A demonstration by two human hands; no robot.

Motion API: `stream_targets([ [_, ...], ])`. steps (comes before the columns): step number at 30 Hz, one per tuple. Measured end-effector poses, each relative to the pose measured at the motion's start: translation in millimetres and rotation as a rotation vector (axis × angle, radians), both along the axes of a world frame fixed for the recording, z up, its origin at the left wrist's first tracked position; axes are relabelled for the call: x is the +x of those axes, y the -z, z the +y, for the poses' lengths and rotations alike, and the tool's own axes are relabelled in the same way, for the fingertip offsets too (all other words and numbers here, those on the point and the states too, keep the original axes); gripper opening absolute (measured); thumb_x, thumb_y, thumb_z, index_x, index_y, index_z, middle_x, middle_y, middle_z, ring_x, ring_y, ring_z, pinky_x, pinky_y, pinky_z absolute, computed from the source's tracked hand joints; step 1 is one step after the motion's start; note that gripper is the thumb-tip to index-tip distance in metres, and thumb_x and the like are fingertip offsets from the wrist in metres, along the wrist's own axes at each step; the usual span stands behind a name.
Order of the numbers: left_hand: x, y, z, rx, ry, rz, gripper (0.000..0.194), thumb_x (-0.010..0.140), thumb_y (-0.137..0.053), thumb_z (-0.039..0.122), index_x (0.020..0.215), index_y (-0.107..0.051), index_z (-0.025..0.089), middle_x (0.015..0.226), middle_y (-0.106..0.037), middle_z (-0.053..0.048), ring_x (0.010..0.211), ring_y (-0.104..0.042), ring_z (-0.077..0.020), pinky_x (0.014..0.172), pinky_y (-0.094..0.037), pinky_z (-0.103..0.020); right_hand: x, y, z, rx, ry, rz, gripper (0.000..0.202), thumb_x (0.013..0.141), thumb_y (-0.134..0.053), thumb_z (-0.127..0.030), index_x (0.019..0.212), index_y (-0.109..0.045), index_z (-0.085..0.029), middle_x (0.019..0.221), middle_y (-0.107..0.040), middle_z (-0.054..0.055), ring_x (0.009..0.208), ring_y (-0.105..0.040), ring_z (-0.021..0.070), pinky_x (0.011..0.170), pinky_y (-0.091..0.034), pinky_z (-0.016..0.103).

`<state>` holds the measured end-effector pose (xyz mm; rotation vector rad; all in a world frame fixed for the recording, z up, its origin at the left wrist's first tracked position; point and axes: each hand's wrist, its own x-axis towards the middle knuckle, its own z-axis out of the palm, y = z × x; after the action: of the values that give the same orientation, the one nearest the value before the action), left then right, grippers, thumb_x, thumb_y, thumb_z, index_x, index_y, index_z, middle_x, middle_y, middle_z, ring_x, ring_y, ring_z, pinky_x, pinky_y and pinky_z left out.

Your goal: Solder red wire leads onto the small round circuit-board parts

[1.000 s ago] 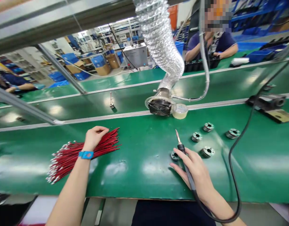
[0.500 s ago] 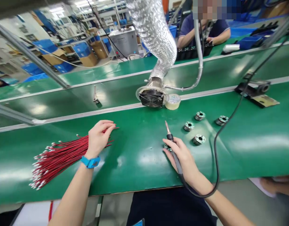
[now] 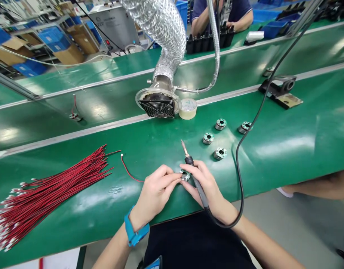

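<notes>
In the middle of the green bench, my left hand is closed in a pinch. A single red wire with a white plug trails leftward out of it. Its fingertips meet a small ring-shaped coil core with a green circuit board. My right hand holds a soldering iron, its tip angled up and away from me. The thumb and finger of this hand also steady the ring-shaped part from the right. The wire's far end is hidden by my left fingers.
A bundle of red wires lies at left. Several similar ring-shaped parts stand at right. Beyond are a fume extractor fan, a tape roll and an iron stand. The iron's black cable loops at right. A co-worker sits opposite.
My left hand has moved right from the wire bundle to the ring-shaped part, bringing one red wire along. My right hand keeps the soldering iron beside that part. The camera view has shifted.
</notes>
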<state>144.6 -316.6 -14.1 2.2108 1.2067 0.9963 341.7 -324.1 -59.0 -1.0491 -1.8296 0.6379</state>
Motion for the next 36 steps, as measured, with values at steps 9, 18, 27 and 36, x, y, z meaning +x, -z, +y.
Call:
stream_targets([
  [9, 16, -3.0, 4, -0.256, -0.126, -0.119, 0.013, 0.096, -0.071, 0.019, 0.089, -0.081, 0.024, 0.082, -0.07, -0.003, 0.069, -0.063, -0.0147, 0.058, -0.047, -0.028, 11, -7.8, -6, -0.025, 0.02, 0.066, 0.053, 0.102, -0.064, -0.022, 0.153, -0.051, -0.027, 0.129, -0.067, 0.01, 0.116, -0.071, 0.0205, 0.101, -0.061, 0.034],
  [18, 27, 0.0, 1, -0.23, -0.164, -0.049, 0.016, 0.098, -0.067, 0.021, 0.083, -0.073, 0.022, 0.097, -0.065, -0.006, 0.075, -0.06, -0.0139, 0.057, -0.046, -0.026, 42, -3.7, -35, -0.054, 0.291, 0.36, 0.024, 0.103, -0.054, -0.017, 0.11, -0.076, -0.024, 0.067, -0.07, -0.004, 0.055, -0.067, 0.012, 0.062, -0.057, 0.026],
  [27, 33, 2.3, 1, -0.236, -0.19, -0.068, 0.015, 0.096, -0.068, 0.019, 0.082, -0.071, 0.022, 0.095, -0.066, -0.005, 0.074, -0.061, -0.0137, 0.059, -0.047, -0.027, 41, -14.8, -27, -0.013, 0.223, 0.34, 0.024, 0.099, -0.054, -0.017, 0.098, -0.077, -0.021, 0.058, -0.067, -0.004, 0.05, -0.065, 0.0128, 0.058, -0.056, 0.028],
  [36, 33, 3.7, 1, -0.218, -0.184, -0.051, 0.016, 0.096, -0.066, 0.019, 0.081, -0.069, 0.022, 0.095, -0.066, -0.005, 0.078, -0.063, -0.0154, 0.064, -0.051, -0.029, 40, -21.1, -23, -0.01, 0.212, 0.325, 0.024, 0.097, -0.053, -0.017, 0.095, -0.076, -0.022, 0.057, -0.066, -0.004, 0.047, -0.063, 0.0123, 0.054, -0.054, 0.027],
])
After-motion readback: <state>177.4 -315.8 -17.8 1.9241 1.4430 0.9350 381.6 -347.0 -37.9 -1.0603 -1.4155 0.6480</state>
